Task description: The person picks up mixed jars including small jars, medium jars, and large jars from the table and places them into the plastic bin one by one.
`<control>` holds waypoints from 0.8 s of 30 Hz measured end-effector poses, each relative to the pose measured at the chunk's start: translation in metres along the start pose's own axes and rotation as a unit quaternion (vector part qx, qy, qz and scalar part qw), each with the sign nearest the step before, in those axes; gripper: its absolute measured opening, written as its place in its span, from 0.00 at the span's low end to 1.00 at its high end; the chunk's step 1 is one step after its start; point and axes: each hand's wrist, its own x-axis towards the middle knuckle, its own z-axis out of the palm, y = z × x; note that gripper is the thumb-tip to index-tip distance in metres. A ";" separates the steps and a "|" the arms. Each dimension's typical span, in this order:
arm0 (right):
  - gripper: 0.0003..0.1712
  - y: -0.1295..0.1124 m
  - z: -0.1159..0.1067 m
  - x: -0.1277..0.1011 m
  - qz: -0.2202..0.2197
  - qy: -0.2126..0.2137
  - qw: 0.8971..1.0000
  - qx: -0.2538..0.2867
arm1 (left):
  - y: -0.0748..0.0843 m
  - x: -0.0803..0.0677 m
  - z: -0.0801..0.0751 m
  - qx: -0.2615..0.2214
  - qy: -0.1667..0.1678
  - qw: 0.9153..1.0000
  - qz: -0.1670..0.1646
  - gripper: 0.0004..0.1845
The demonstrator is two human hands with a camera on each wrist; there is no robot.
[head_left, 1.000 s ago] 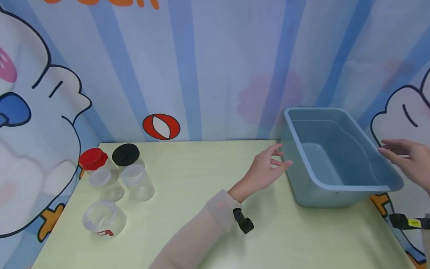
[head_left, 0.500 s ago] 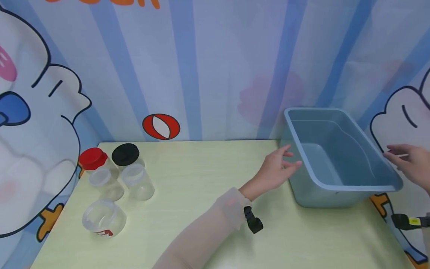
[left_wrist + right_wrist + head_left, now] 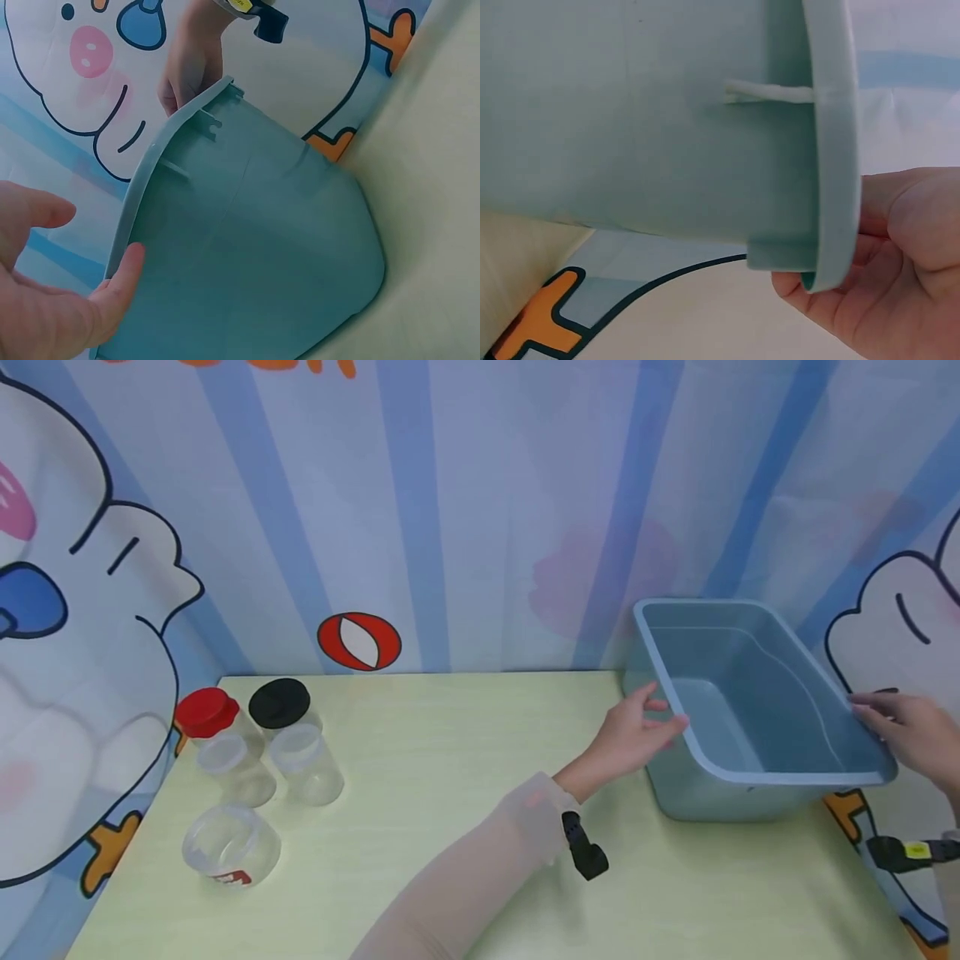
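A blue-grey plastic tub (image 3: 757, 774) stands empty at the table's back right. My left hand (image 3: 641, 731) is at its left rim. In the left wrist view the thumb (image 3: 124, 277) touches the tub's (image 3: 255, 255) outer wall just under the rim, while the fingers (image 3: 37, 214) are spread above, apart from it. My right hand (image 3: 903, 731) is at the right rim. In the right wrist view its fingers (image 3: 802, 289) curl under the tub's (image 3: 630, 112) rim edge.
On the yellow-green table (image 3: 420, 793), at the left, stand a red-lidded jar (image 3: 204, 712), a black-lidded jar (image 3: 279, 702) and three open clear jars (image 3: 234, 768). A cartoon backdrop (image 3: 465, 510) closes off the back and sides right behind the tub.
Both hands have moved in towards the tub: the left came right to the left rim, the right came down onto the right rim. The tub and jars have not moved.
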 end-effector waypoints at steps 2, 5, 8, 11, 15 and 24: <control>0.28 0.004 0.002 0.002 -0.002 -0.003 1.000 0.005 | -0.001 0.001 0.002 -0.013 0.002 1.000 -0.004 0.38; 0.29 0.010 0.004 0.004 -0.006 -0.004 1.000 0.014 | -0.003 0.002 0.005 -0.038 0.004 0.999 -0.015 0.38; 0.30 0.015 0.006 0.005 -0.006 -0.007 1.000 0.025 | -0.005 0.003 0.007 -0.066 0.003 0.997 -0.025 0.38; 0.31 0.018 0.007 0.005 0.001 -0.013 0.999 0.044 | -0.007 0.004 0.010 -0.097 0.002 0.995 -0.032 0.37; 0.32 0.019 0.009 0.005 0.007 -0.014 0.998 0.064 | -0.009 0.005 0.013 -0.136 -0.003 0.990 -0.032 0.37; 0.33 0.020 0.010 0.006 0.008 -0.006 0.997 0.074 | -0.008 0.008 0.018 -0.174 0.006 0.983 -0.054 0.38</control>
